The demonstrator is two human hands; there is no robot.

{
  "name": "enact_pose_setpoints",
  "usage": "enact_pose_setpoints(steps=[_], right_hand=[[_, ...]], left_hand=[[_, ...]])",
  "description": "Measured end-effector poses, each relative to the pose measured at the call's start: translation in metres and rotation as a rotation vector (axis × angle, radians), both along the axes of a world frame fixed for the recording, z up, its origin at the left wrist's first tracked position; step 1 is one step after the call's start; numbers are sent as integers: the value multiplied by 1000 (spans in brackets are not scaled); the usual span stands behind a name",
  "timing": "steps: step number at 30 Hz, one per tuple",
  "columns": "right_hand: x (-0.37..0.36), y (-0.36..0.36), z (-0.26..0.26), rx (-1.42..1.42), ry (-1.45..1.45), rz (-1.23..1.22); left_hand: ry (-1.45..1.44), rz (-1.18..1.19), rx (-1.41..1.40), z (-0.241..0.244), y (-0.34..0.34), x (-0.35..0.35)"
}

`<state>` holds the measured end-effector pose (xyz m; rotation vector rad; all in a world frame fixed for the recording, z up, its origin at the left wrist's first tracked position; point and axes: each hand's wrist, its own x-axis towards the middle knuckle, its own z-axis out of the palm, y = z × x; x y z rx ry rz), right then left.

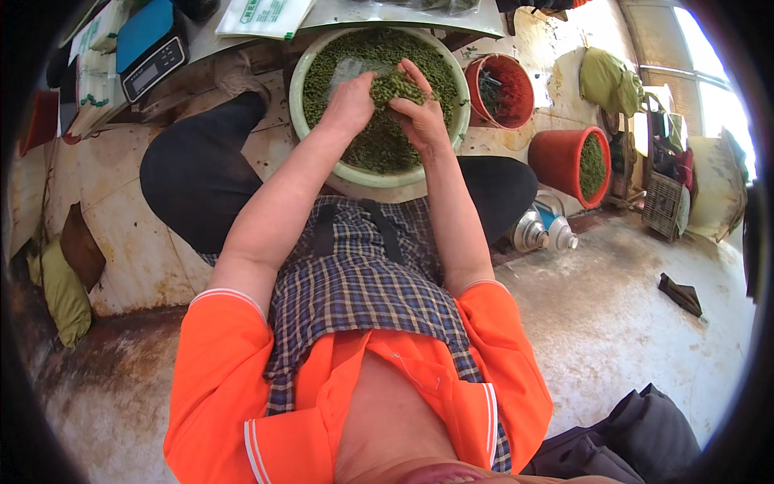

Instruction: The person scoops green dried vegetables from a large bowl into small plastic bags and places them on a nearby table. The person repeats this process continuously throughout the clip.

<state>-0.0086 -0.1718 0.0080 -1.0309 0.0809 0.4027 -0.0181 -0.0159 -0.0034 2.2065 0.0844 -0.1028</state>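
A wide, pale green basin (295, 103) stands between my knees, filled with small green berries (378, 148) that look like green peppercorns. Over its middle, my right hand (423, 115) is cupped around a heap of these berries (396, 89), thumb and fingers spread about them. My left hand (352, 103) is at the heap's left side, fingers curled in. A clear plastic bag (351, 68) shows just beyond my left hand, its edge apparently pinched there; the fingertips are partly hidden.
Beyond the basin is a metal-topped table (387, 17) with printed plastic bags (260, 17) and a digital scale (152, 69). To the right stand a red bucket (474, 97) and a tilted red bucket (553, 160) holding green berries. Metal-topped flasks (531, 233) lie near my right knee.
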Motion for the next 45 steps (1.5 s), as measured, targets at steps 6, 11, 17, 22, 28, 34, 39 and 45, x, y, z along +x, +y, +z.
enact_pose_setpoints(steps=[6, 11, 17, 22, 28, 34, 39, 45], right_hand=[[13, -9, -33, -650, -263, -38], [12, -1, -16, -1055, -430, -59], [16, -19, -1, -160, 143, 87], [13, -14, -19, -1067, -475, 9], [17, -23, 5, -657, -204, 81], [34, -42, -27, -607, 118, 254], [15, -17, -6, -1166, -201, 118], [15, -32, 38, -932, -173, 213]], left_hand=[[-36, -61, 68, 7, -15, -8], [-119, -23, 52, -8, -23, -12], [-167, 64, -16, -12, -16, -7], [-135, -11, 56, 12, -26, -19], [-166, 44, 9, 7, -25, -20], [-388, -92, 65, 13, -29, -20], [-276, -137, 193, 21, -38, -32], [-290, -27, -50, 9, -20, -19]])
